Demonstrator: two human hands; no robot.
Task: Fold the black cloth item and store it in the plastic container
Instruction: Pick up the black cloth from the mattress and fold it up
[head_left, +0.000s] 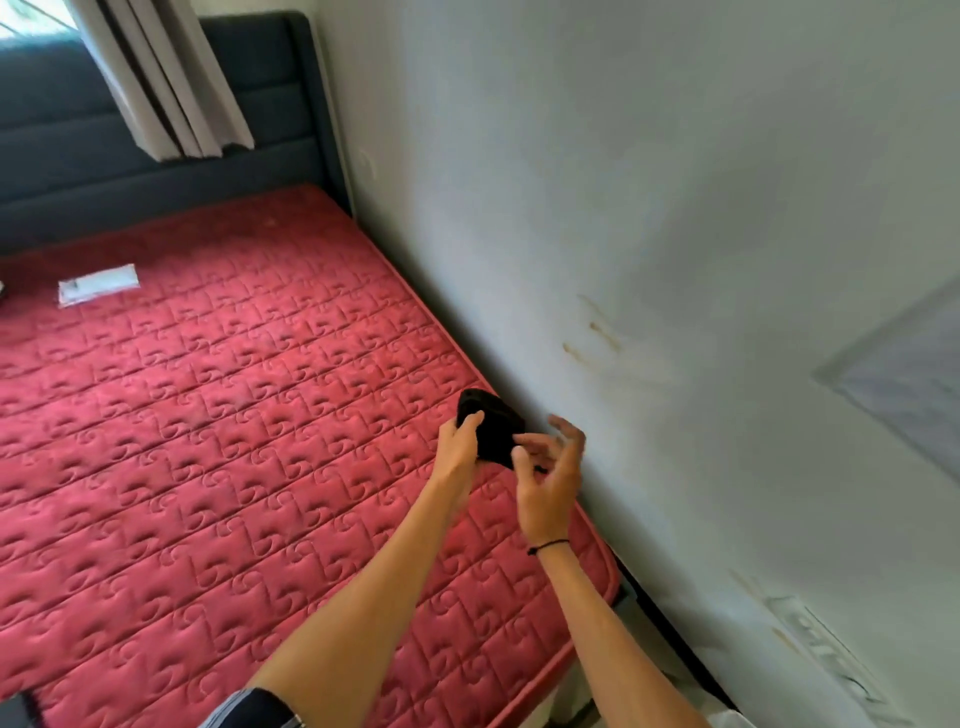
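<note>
We record no plastic container in view; the only holder-like surface is the bare red quilted mattress (218, 415), which fills the frame from 7 to 10 o'clock and carries one flat white packet (97, 283) near its 10 o'clock end, well apart from the hands. A dark upholstered headboard (156, 156) stands along the mattress's far end at 11 o'clock, with a grey curtain (166, 88) hanging in front of it. The pale wall (649, 208) takes the frame from 12 to 5 o'clock and runs close beside the mattress's right edge, leaving only a dark narrow gap there; stains mark the wall near 3 o'clock. The mattress's near corner sits at about 5 o'clock. Open mattress surface lies to the 9 o'clock side of the hands.

The black cloth item (493, 428) is held up above the mattress's right edge, near the wall, a little toward 4 o'clock of frame centre. It appears as a small compact bundle. The left hand (460, 449) is clamped on it, thumb across the near face and fingers behind, at the cloth's 8 o'clock side. The right hand (550, 478) sits at the cloth's 4 o'clock side, fingers spread and curled, fingertips at or just touching the cloth's lower corner; we cannot tell whether it grips. A thin dark band (548, 545) circles the right wrist.
</note>
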